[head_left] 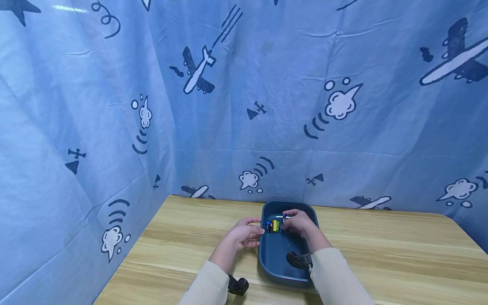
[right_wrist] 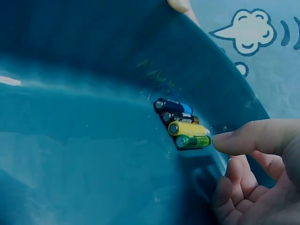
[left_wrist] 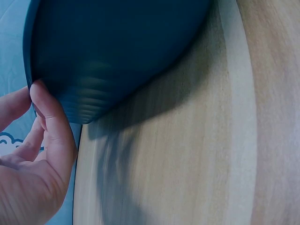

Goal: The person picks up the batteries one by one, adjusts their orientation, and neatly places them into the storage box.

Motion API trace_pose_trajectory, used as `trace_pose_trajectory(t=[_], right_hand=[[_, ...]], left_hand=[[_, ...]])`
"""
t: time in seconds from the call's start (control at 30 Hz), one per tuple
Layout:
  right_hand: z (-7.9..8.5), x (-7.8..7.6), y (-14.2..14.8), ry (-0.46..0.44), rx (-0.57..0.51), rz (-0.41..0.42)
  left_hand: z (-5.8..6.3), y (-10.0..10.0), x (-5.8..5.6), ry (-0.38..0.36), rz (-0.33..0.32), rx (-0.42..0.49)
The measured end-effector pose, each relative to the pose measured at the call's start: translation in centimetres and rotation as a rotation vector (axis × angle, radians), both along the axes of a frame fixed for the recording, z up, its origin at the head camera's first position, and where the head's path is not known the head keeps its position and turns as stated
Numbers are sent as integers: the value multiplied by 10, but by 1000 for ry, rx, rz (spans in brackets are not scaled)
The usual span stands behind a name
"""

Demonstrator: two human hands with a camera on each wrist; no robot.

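A dark blue plastic basin stands on the wooden table. My left hand is at its left wall; the left wrist view shows thumb and finger pinching the rim. Inside, blue, black, yellow and green batteries lie side by side: the blue battery, black battery, yellow battery and green battery. My right hand reaches into the basin just right of this row. Between its finger and thumb it pinches another small battery, which the right wrist view hides.
A blue patterned curtain hangs behind the table and along its left side. Wooden tabletop extends to both sides of the basin. A black strap-on device sits on each wrist.
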State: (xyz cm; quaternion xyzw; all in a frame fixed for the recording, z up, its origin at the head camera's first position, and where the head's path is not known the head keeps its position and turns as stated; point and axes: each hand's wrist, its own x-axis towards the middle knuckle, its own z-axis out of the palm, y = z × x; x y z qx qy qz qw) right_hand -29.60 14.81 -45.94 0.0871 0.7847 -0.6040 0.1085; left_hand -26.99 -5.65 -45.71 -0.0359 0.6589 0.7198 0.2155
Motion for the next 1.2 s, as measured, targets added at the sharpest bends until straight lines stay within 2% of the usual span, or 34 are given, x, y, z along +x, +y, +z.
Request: trace_pose_trajectory(t=[0.37, 0.53, 0.77, 1.2], right_hand=[[-10, -3, -2, 30, 223, 55], [-13, -5, -3, 13, 298, 70], [-13, -4, -4, 13, 331, 63], [-9, -5, -5, -42, 338, 91]], left_hand=[[1, 1, -1, -5, -11, 4], [2, 3, -1, -10, -16, -5], [1, 4, 0, 0, -5, -20], [2, 1, 2, -7, -15, 22]])
